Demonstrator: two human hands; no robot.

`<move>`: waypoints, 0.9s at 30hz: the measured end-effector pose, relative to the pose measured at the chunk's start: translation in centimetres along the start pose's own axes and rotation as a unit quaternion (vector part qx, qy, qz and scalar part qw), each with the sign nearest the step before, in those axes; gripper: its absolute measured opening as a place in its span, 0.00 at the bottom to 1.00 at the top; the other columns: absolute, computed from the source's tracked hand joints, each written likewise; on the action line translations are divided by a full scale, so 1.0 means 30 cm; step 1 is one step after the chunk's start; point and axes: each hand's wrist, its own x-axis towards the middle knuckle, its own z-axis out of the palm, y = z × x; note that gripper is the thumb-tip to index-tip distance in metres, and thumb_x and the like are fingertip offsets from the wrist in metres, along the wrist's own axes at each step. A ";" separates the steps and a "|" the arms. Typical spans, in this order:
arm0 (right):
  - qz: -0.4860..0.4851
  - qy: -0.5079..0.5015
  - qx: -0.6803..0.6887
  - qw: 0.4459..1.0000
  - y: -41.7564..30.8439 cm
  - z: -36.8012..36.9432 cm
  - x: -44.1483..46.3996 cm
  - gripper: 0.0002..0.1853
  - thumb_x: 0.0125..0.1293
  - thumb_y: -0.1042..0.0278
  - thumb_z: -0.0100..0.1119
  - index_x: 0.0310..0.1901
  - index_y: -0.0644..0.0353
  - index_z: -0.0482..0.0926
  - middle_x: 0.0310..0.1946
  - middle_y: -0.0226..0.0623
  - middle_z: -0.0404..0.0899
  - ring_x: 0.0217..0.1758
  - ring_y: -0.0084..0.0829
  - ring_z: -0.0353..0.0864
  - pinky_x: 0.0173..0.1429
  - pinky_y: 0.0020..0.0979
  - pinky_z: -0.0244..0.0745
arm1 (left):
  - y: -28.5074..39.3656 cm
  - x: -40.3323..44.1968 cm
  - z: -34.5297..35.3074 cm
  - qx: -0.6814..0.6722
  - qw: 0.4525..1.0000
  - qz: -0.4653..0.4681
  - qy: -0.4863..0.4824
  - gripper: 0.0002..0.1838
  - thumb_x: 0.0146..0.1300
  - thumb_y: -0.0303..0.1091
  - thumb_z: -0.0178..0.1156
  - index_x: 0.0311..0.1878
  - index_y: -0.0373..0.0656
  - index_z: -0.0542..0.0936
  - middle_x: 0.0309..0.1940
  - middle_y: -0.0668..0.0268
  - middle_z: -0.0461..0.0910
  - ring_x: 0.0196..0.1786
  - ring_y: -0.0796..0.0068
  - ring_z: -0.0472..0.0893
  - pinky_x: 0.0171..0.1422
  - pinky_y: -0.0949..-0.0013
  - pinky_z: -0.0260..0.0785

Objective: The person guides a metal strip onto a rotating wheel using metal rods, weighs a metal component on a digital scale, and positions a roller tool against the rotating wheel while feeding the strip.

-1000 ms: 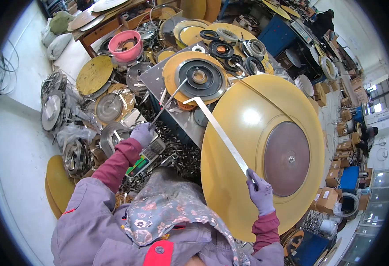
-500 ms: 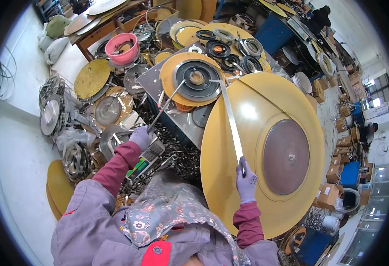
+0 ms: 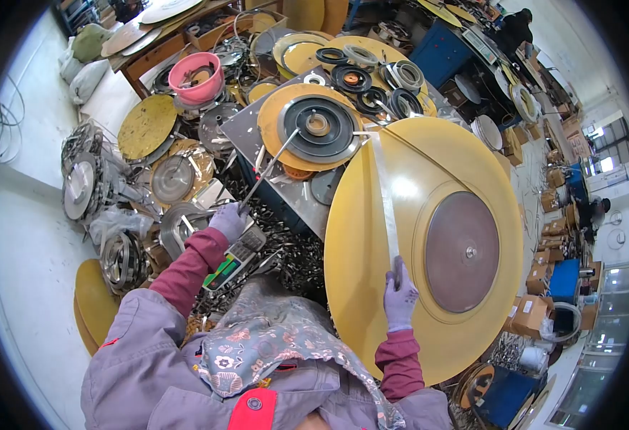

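Observation:
My left hand (image 3: 229,222), in a pale purple glove, is closed round the near end of a thin metal rod (image 3: 268,169). The rod's far tip rests at a black reel (image 3: 337,130), which lies on an orange-yellow disc (image 3: 270,122) with a small coil (image 3: 318,126) at its centre. In my gloved right hand (image 3: 400,297) is a long flat metal bar (image 3: 385,190). Its bent far end is at the right edge of the orange-yellow disc. Behind the bar stands a large yellow disc (image 3: 361,287) with a brown round plate (image 3: 465,251) at its middle.
A digital device with keys (image 3: 237,256) sits below my left hand, beside a heap of dark metal scraps (image 3: 293,251). Several black and grey rings (image 3: 352,79) lie behind the reel. A pink bowl (image 3: 198,89) stands at back left. Cardboard boxes (image 3: 531,315) are at right.
The bar's bent far end has shifted right, from over the black reel to the disc's outer edge. My right hand has moved slightly right; the left hand and rod stay put.

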 end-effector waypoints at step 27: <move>0.019 0.027 0.013 0.999 -0.095 -0.006 0.008 0.23 0.60 0.74 0.54 0.59 0.60 0.69 0.50 0.46 0.76 0.47 0.43 0.79 0.52 0.37 0.71 | -0.019 0.009 0.007 -0.008 1.000 -0.004 -0.009 0.16 0.64 0.42 0.49 0.38 0.38 0.78 0.34 0.48 0.78 0.41 0.49 0.77 0.47 0.54 0.68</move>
